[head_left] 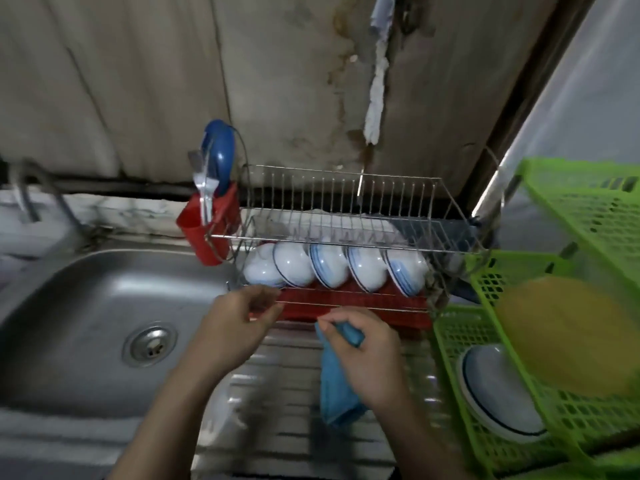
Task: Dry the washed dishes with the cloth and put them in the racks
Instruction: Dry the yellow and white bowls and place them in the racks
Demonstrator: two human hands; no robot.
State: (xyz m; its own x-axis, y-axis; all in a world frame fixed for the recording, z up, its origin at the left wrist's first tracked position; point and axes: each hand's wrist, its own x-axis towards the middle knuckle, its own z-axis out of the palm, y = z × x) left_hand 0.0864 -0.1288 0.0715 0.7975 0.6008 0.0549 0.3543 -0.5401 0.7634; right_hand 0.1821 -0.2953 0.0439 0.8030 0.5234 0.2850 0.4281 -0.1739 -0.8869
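A wire dish rack (346,188) stands behind the drainboard, with several white blue-rimmed bowls (329,265) lined on edge in its lower tier over a red tray (353,303). My right hand (367,355) grips a blue cloth (337,386) that hangs down over the drainboard. My left hand (235,323) hovers just in front of the rack's left corner, fingers loosely curled and holding nothing. A white plate (498,393) lies in the green plastic basket (460,344) at the right.
A steel sink (86,317) with a drain lies to the left, with a tap at the far left. A red cutlery holder (207,230) with a fork and a blue ladle hangs on the rack's left end. A yellow round thing (568,337) sits in the green baskets.
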